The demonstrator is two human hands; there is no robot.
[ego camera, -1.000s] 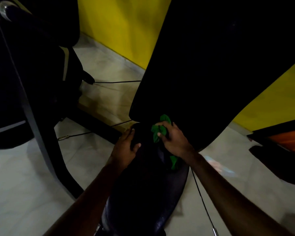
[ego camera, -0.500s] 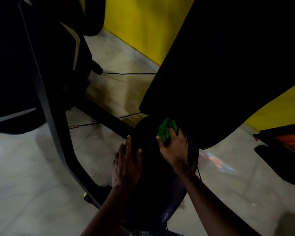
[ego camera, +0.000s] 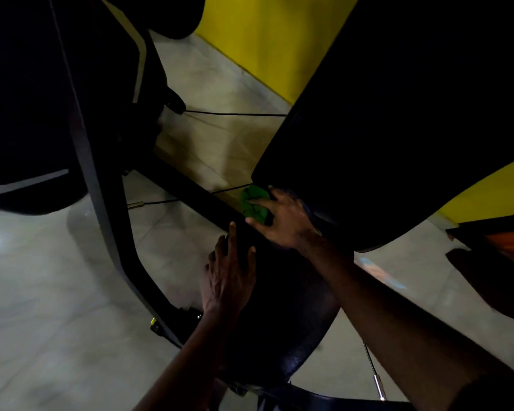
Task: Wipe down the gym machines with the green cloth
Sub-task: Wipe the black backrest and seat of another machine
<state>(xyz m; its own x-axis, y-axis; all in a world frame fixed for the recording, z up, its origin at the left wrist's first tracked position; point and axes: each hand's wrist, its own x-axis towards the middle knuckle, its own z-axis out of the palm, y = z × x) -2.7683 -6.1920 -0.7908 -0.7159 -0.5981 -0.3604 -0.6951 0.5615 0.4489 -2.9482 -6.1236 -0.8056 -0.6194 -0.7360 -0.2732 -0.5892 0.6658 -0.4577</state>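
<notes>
A black padded seat (ego camera: 282, 327) of a gym machine lies below me, with its large black back pad (ego camera: 392, 120) rising at the upper right. My right hand (ego camera: 282, 221) presses the crumpled green cloth (ego camera: 251, 203) against the far end of the seat, just under the back pad's lower edge, fingers curled over the cloth. My left hand (ego camera: 230, 277) rests flat on the seat's left side with fingers straight and spread. Much of the machine is very dark.
A dark metal frame leg (ego camera: 107, 221) curves down at the left, with a black crossbar (ego camera: 190, 191) on the pale tiled floor (ego camera: 42, 307). Thin cables (ego camera: 235, 114) run across the floor. The yellow wall (ego camera: 273, 43) stands behind. An orange-and-black object (ego camera: 505, 241) is at the right.
My right hand slid the green cloth farther up the seat toward the back pad. My left hand flattened and shifted lower on the seat's left side. The view tilted.
</notes>
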